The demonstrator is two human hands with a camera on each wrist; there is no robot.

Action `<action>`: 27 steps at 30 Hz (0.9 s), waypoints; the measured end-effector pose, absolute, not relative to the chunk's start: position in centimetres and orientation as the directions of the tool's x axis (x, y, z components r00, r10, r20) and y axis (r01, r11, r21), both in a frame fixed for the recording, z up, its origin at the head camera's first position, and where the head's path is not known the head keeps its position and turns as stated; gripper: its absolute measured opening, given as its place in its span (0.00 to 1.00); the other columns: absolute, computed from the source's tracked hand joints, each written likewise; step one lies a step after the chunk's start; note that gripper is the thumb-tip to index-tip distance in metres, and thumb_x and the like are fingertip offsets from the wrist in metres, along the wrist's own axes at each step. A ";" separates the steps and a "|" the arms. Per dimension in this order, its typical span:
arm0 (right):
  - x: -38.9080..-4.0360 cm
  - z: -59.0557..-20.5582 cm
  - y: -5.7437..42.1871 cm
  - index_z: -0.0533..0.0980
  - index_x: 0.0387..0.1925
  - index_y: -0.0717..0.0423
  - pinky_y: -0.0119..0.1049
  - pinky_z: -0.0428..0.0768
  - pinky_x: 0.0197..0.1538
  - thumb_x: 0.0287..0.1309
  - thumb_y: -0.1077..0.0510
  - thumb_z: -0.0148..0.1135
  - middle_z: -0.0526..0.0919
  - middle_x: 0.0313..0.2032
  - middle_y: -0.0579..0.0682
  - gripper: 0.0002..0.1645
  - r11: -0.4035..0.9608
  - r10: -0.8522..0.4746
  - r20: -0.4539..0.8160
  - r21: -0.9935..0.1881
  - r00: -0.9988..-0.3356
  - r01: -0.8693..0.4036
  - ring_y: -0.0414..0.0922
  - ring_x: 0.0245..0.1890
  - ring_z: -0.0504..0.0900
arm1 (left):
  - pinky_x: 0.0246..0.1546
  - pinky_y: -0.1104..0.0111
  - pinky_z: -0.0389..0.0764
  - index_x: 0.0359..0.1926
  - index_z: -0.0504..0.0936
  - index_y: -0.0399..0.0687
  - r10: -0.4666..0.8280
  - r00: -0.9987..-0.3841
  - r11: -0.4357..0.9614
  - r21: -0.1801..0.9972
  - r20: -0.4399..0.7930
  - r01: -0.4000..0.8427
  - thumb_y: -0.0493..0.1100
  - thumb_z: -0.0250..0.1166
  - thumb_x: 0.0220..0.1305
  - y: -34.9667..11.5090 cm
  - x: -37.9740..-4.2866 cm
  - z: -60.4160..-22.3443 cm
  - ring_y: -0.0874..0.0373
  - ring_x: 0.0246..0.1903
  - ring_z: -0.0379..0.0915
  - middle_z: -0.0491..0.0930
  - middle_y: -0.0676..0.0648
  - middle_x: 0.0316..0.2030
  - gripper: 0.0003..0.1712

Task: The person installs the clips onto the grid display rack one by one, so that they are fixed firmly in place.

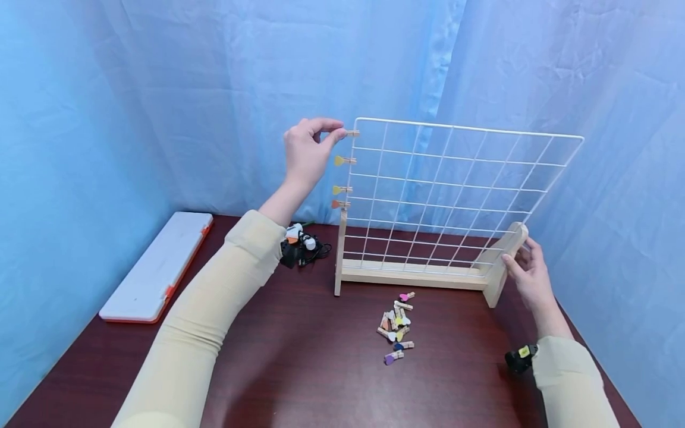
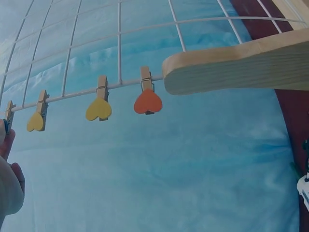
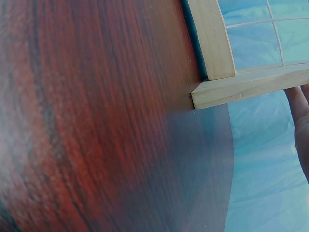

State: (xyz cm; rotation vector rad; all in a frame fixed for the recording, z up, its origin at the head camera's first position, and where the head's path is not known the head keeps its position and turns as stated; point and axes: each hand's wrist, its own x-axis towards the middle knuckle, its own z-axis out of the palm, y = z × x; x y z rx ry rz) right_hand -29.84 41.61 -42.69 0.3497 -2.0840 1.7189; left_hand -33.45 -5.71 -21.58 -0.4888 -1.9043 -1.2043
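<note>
In the head view my left hand (image 1: 310,148) pinches a small wooden clothespin (image 1: 352,133) at the upper left edge of a white wire grid (image 1: 452,159). A sliver of blue shows on that clothespin (image 2: 9,115) in the left wrist view, mostly behind the fingers. Below it, two clothespins with yellow hearts (image 2: 98,109) and one with an orange heart (image 2: 148,101) are clipped along the same wire. The grid stands in a wooden base (image 1: 412,273). My right hand (image 1: 530,279) holds the base's right side panel (image 1: 502,267), thumb in front and fingers behind.
Several loose heart clothespins (image 1: 396,321) lie in a pile before the stand. To its left are a tangle of black cables and white parts (image 1: 302,244) and a white case with orange latches (image 1: 160,267). Blue curtains (image 1: 241,107) hang behind the dark wooden table (image 1: 321,368).
</note>
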 end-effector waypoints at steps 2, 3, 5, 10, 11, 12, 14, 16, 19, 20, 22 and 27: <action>-29.9 -42.6 41.6 0.53 0.65 0.46 0.18 0.77 0.36 0.57 0.67 0.52 0.68 0.53 0.44 0.36 0.203 0.071 0.462 -0.875 -0.884 -0.440 0.34 0.46 0.72 | 0.29 0.73 0.63 0.37 0.84 0.52 -0.096 -0.603 0.464 0.572 0.792 0.677 0.53 0.64 0.52 -5.8 -33.5 -21.7 0.62 0.23 0.60 0.82 0.53 0.29 0.14; -29.9 -42.6 41.5 0.53 0.64 0.46 0.18 0.77 0.36 0.57 0.67 0.52 0.68 0.53 0.44 0.36 0.196 0.074 0.460 -0.877 -0.885 -0.439 0.34 0.46 0.72 | 0.29 0.73 0.64 0.38 0.84 0.52 -0.099 -0.608 0.460 0.578 0.787 0.674 0.53 0.64 0.52 -5.8 -33.5 -21.8 0.62 0.24 0.61 0.81 0.54 0.29 0.14; -29.9 -42.6 41.5 0.53 0.65 0.46 0.18 0.77 0.36 0.57 0.66 0.52 0.68 0.53 0.45 0.36 0.220 0.074 0.457 -0.874 -0.886 -0.433 0.33 0.46 0.71 | 0.29 0.74 0.66 0.39 0.84 0.52 -0.110 -0.607 0.444 0.585 0.787 0.679 0.52 0.64 0.52 -5.9 -33.4 -21.8 0.63 0.27 0.63 0.80 0.54 0.32 0.15; -29.9 -42.6 41.4 0.53 0.65 0.45 0.18 0.77 0.36 0.58 0.66 0.52 0.68 0.53 0.45 0.36 0.245 0.071 0.459 -0.868 -0.885 -0.431 0.33 0.46 0.71 | 0.30 0.70 0.72 0.42 0.82 0.49 -0.143 -0.542 0.401 0.550 0.828 0.733 0.50 0.65 0.52 -5.7 -31.9 -22.6 0.60 0.35 0.69 0.78 0.53 0.43 0.16; -29.9 -42.6 41.4 0.53 0.65 0.45 0.18 0.77 0.36 0.58 0.66 0.52 0.68 0.53 0.44 0.36 0.236 0.072 0.459 -0.870 -0.885 -0.432 0.34 0.46 0.71 | 0.30 0.69 0.73 0.41 0.82 0.48 -0.136 -0.527 0.398 0.533 0.839 0.746 0.49 0.66 0.52 -5.5 -31.4 -23.0 0.58 0.35 0.69 0.78 0.52 0.43 0.16; -29.8 -42.6 41.5 0.53 0.65 0.46 0.19 0.77 0.36 0.57 0.67 0.52 0.68 0.52 0.44 0.36 0.215 0.073 0.459 -0.874 -0.885 -0.436 0.34 0.46 0.72 | 0.30 0.68 0.74 0.40 0.82 0.46 -0.120 -0.514 0.396 0.516 0.849 0.759 0.48 0.66 0.51 -5.3 -30.9 -23.5 0.58 0.35 0.70 0.78 0.51 0.42 0.15; -29.8 -42.6 41.5 0.54 0.64 0.46 0.18 0.77 0.36 0.57 0.68 0.52 0.69 0.52 0.43 0.36 0.204 0.075 0.460 -0.876 -0.885 -0.438 0.34 0.45 0.72 | 0.29 0.68 0.74 0.39 0.82 0.46 -0.069 -0.504 0.397 0.487 0.861 0.778 0.46 0.67 0.51 -4.7 -30.0 -24.9 0.57 0.33 0.70 0.78 0.50 0.39 0.14; -29.7 -42.6 41.6 0.54 0.64 0.46 0.18 0.77 0.35 0.57 0.67 0.52 0.69 0.51 0.43 0.36 0.211 0.075 0.462 -0.874 -0.884 -0.439 0.34 0.45 0.72 | 0.27 0.70 0.75 0.39 0.82 0.45 0.004 -0.517 0.399 0.473 0.856 0.786 0.44 0.68 0.49 -4.1 -29.0 -26.8 0.59 0.32 0.71 0.79 0.50 0.38 0.14; -29.7 -42.5 41.6 0.54 0.64 0.46 0.18 0.76 0.35 0.57 0.67 0.52 0.69 0.51 0.42 0.36 0.225 0.074 0.467 -0.869 -0.881 -0.441 0.34 0.45 0.72 | 0.30 0.71 0.74 0.40 0.82 0.47 0.149 -0.571 0.420 0.471 0.807 0.776 0.44 0.69 0.49 -3.1 -27.7 -30.0 0.62 0.33 0.71 0.79 0.51 0.38 0.15; -29.7 -42.5 41.6 0.54 0.64 0.46 0.18 0.77 0.35 0.57 0.68 0.52 0.69 0.51 0.42 0.36 0.215 0.074 0.468 -0.870 -0.881 -0.444 0.34 0.45 0.72 | 0.32 0.71 0.74 0.40 0.81 0.48 0.198 -0.597 0.430 0.478 0.778 0.766 0.45 0.69 0.48 -2.8 -27.3 -31.1 0.62 0.34 0.70 0.79 0.52 0.38 0.15; -29.7 -42.5 41.6 0.54 0.64 0.47 0.18 0.77 0.35 0.57 0.68 0.52 0.69 0.51 0.42 0.36 0.222 0.075 0.472 -0.866 -0.878 -0.447 0.34 0.45 0.72 | 0.35 0.71 0.72 0.41 0.81 0.50 0.299 -0.635 0.463 0.473 0.713 0.750 0.47 0.68 0.49 -2.1 -26.5 -33.2 0.62 0.36 0.70 0.79 0.53 0.38 0.17; -29.7 -42.4 41.6 0.55 0.64 0.48 0.18 0.77 0.34 0.57 0.69 0.52 0.71 0.49 0.41 0.35 0.210 0.091 0.474 -0.869 -0.876 -0.448 0.34 0.44 0.73 | 0.40 0.72 0.70 0.41 0.81 0.52 0.505 -0.672 0.481 0.470 0.541 0.740 0.51 0.67 0.49 -0.5 -25.2 -38.1 0.61 0.38 0.69 0.79 0.56 0.35 0.17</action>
